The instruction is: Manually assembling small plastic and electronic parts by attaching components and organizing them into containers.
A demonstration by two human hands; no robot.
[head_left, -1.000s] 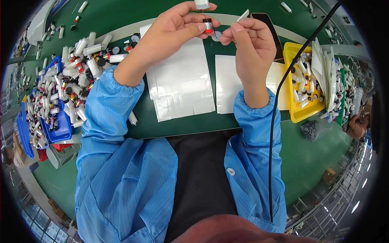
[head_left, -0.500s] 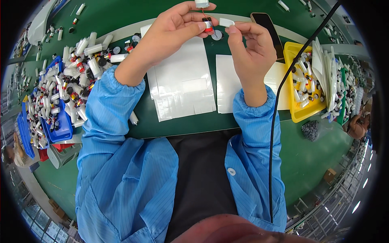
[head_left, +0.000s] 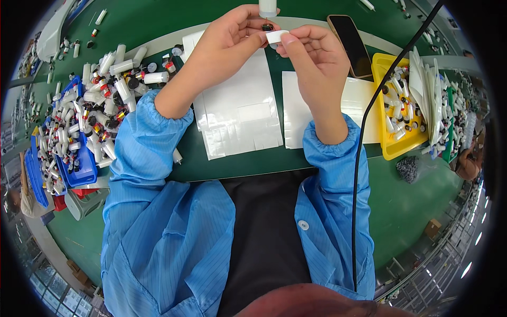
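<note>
My left hand (head_left: 224, 47) is closed at the top of the view on a small black-topped cylinder (head_left: 268, 27). Thin wires run from it to a white tube (head_left: 268, 7), which is cut off by the upper edge. Between thumb and forefinger, my right hand (head_left: 319, 63) pinches a short white strip (head_left: 276, 36). The strip lies across the front of the small cylinder and hides most of it; whether the two touch, I cannot tell. A round pale disc behind the strip is mostly covered.
White glossy sheets (head_left: 237, 127) lie below my hands, with another sheet (head_left: 298, 113) to the right. Left is a heap of white tubes (head_left: 124, 90) beside blue trays (head_left: 79, 169). A phone (head_left: 349, 45), a yellow tray (head_left: 393, 150) and a hanging black cable (head_left: 357, 174) are on the right.
My right hand has moved left, bringing the white strip from beside the small cylinder to in front of it. The white tube now shows lower in the view.
</note>
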